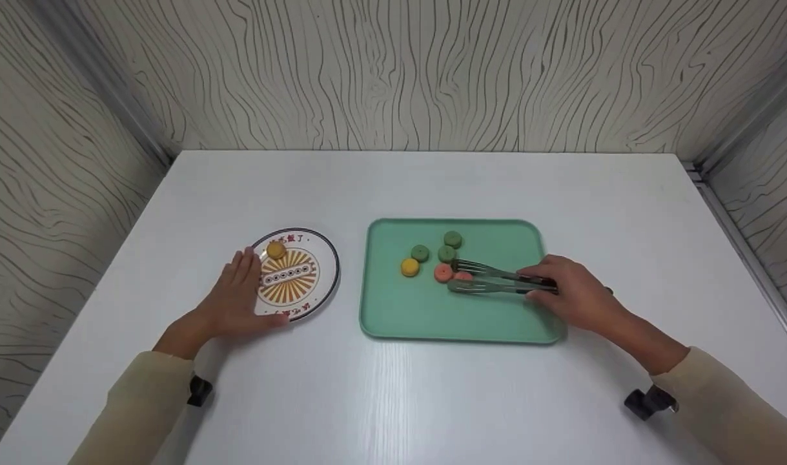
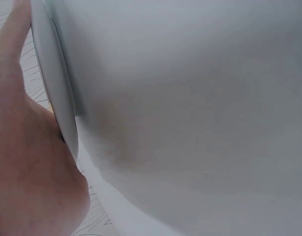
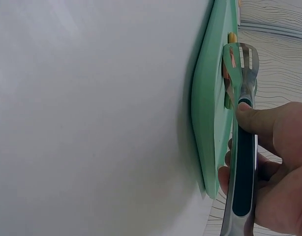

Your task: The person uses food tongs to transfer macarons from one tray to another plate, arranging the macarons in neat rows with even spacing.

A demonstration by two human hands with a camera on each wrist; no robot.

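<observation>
While the left hand [image 1: 238, 298] rests straight-fingered against the patterned plate [image 1: 329, 278], the right hand [image 1: 577, 292] grips slotted metal tongs [image 1: 493, 288] pointing leftward from it, apparently straddling the pink macaron [image 1: 463, 276] nearest that hand on the green tray [image 1: 406, 316].

The left hand [image 1: 235, 299] lay with fingers straight, thumb spread wide; the right hand [image 1: 578, 294] was curled in a grip. Both forearms [image 1: 138, 403] slanted inward.

Silver slotted metal tongs [image 1: 490, 287], blades apart, tips by two round pink macarons [image 1: 443, 273] near center of green rectangular tray [image 1: 406, 316]; dark-rimmed round white plate [image 1: 327, 274] toward left edge of white table [image 1: 303, 400]
</observation>
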